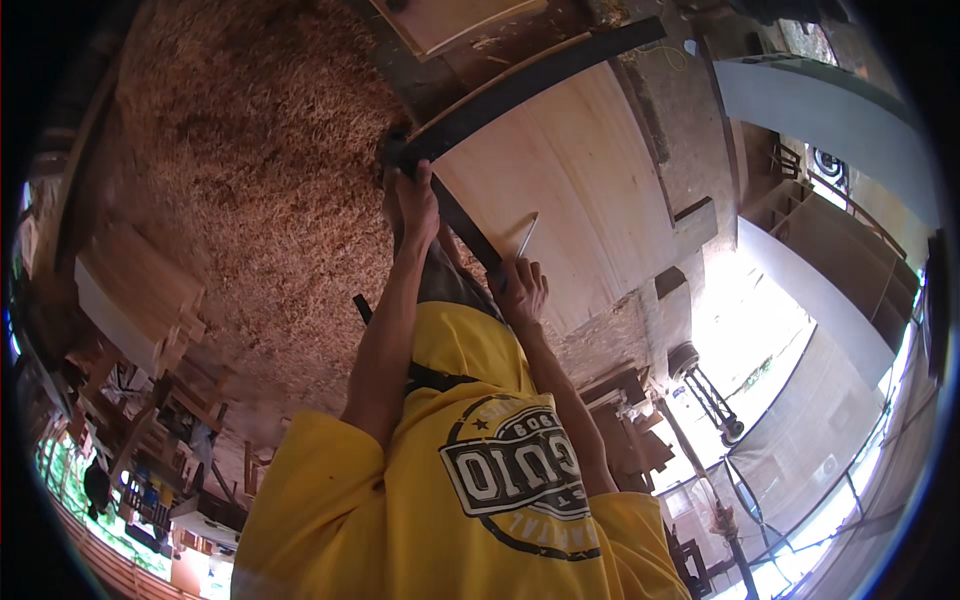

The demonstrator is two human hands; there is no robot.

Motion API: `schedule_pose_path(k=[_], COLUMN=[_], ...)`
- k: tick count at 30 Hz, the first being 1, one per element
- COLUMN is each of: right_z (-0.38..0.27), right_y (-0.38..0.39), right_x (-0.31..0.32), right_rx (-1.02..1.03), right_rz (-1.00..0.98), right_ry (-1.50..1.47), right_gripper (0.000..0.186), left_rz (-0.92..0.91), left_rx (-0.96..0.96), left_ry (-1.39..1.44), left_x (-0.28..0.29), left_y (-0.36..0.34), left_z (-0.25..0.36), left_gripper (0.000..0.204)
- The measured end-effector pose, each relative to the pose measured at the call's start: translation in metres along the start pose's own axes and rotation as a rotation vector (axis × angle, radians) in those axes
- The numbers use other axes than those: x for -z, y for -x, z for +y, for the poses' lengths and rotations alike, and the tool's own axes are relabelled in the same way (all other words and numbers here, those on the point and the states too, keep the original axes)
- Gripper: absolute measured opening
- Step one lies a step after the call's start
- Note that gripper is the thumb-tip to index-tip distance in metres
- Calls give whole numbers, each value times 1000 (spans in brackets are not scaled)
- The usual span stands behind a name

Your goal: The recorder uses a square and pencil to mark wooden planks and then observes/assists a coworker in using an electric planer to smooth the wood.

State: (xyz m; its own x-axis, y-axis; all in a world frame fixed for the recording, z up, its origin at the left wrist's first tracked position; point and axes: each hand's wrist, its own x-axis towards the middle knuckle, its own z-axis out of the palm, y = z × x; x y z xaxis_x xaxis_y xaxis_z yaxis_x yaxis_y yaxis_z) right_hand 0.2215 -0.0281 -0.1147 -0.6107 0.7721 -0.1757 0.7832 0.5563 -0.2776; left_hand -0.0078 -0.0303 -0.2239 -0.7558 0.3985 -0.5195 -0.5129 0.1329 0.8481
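A pale wooden panel (570, 180) lies in front of me. A black L-shaped carpenter's square (540, 85) rests along its far and left edges. My left hand (418, 205) is closed around the square near its corner, at the panel's left edge. My right hand (522, 290) is closed at the near end of the square's shorter arm. From its fingers a thin whitish pencil (528, 235) sticks up over the panel, casting a shadow on the wood. The exact grip of the right fingers is partly hidden.
Wood shavings (250, 190) cover the floor to the left. Stacked boards (135, 300) stand farther left. Another light panel (455, 25) lies beyond the square. At the right are a long pale board (820, 115) and an open wooden cabinet (840, 245).
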Motion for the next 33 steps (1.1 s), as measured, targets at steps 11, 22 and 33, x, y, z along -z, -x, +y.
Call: schedule_pose_path(k=[11, 22, 33], right_z=[3, 2, 2], right_y=[4, 5, 3], right_x=[0, 0, 0], right_rx=[14, 9, 0], right_rz=[-12, -8, 11], right_ry=[-3, -38, -49], right_gripper=[28, 28, 24], left_rz=[-11, 24, 53], left_rx=[59, 164, 141], left_ry=[-140, -30, -68], left_x=[-1, -7, -7], left_y=[9, 9, 8], left_z=[9, 15, 12], left_gripper=[52, 45, 48])
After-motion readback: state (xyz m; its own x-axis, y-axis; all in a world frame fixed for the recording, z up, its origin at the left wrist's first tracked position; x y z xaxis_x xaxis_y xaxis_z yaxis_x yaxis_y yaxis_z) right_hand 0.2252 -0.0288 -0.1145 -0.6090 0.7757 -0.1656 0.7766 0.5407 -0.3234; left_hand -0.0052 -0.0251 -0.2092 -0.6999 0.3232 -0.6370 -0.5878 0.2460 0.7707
